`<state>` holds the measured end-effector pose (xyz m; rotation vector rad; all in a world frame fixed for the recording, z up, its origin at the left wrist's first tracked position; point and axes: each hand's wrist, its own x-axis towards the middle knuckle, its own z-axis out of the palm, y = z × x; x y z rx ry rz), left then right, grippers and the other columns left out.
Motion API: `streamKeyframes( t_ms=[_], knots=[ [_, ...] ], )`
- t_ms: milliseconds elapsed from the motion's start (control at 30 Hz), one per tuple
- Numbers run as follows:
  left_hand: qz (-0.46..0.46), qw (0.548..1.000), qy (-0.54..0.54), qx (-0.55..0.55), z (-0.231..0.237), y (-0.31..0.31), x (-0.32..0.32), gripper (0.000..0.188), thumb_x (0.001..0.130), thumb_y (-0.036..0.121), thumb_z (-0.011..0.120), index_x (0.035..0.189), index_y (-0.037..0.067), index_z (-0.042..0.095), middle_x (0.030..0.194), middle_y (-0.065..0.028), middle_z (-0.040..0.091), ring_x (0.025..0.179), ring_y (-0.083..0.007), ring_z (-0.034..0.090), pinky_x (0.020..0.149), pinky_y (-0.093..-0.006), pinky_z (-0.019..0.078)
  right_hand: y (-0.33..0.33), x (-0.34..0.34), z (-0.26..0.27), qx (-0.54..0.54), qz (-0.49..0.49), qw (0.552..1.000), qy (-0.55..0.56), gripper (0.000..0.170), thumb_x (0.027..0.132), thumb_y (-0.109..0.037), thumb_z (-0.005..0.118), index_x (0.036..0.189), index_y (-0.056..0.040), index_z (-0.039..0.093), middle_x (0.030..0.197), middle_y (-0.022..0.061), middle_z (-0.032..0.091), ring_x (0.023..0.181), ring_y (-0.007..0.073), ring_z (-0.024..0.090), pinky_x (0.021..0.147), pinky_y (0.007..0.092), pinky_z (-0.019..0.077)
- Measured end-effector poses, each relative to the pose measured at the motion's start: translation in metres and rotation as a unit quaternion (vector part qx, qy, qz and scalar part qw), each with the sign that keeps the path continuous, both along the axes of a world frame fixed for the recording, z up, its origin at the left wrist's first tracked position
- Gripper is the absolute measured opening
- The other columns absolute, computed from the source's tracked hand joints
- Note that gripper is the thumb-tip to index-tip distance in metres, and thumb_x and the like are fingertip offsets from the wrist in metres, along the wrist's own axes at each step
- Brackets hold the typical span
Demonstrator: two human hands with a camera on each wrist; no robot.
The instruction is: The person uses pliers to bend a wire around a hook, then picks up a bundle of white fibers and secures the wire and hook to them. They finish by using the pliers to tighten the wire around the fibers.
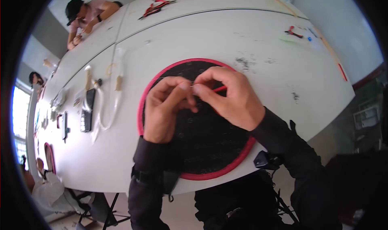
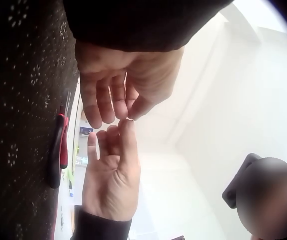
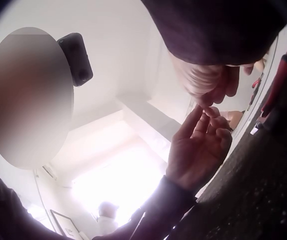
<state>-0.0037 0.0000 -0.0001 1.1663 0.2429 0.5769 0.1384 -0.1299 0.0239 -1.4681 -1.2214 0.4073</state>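
Over a round black mat (image 1: pixel 198 145) with a red rim, the left hand (image 1: pixel 163 106) and right hand (image 1: pixel 232 94) meet at their fingertips. Thumb and forefinger of each hand pinch a tiny pale, shiny piece (image 2: pixel 129 119), mostly hidden by the fingertips; its exact kind I cannot tell. The other fingers of the left hand are loosely bent. On the mat lie pliers (image 2: pixel 61 150) with red and black handles, partly covered by the right hand in the head view.
Small dark bits (image 1: pixel 244 63) lie on the white table (image 1: pixel 169 40) beyond the mat. More red-handled pliers (image 1: pixel 152 10) are at the back, and another pair (image 1: pixel 294 32) at the right. A black strip-like object (image 1: pixel 87 110) and clear tubing lie left. Another person (image 1: pixel 87 17) sits far left.
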Motion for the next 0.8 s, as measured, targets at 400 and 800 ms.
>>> streamKeyframes(
  t_ms=[400, 800],
  knots=[
    [0.087, 0.996, 0.009, -0.023, -0.001, 0.011, -0.004, 0.014, 0.099, 0.017, 0.060, 0.100, 0.004, 0.063, 0.088, -0.0036, 0.062, 0.073, -0.0118, 0.062, 0.063, -0.0292, 0.0559, -0.169, 0.181, 0.039, -0.198, -0.246, 0.941, -0.124, 0.028, 0.094, -0.027, 0.070, 0.098, 0.0001, 0.073, 0.087, -0.0001, 0.068, 0.080, 0.0072, 0.059, 0.074, 0.0244, 0.0478],
    [0.088, 0.994, 0.061, 0.017, -0.002, 0.004, 0.001, 0.014, 0.098, 0.021, 0.064, 0.095, 0.007, 0.064, 0.086, -0.0006, 0.061, 0.071, -0.0097, 0.061, 0.062, -0.0277, 0.0534, -0.193, 0.184, 0.024, -0.468, -0.279, 0.778, -0.313, 0.030, 0.078, -0.028, 0.076, 0.077, 0.0014, 0.070, 0.070, 0.0165, 0.068, 0.066, 0.0268, 0.066, 0.065, 0.0374, 0.0517]
  ],
)
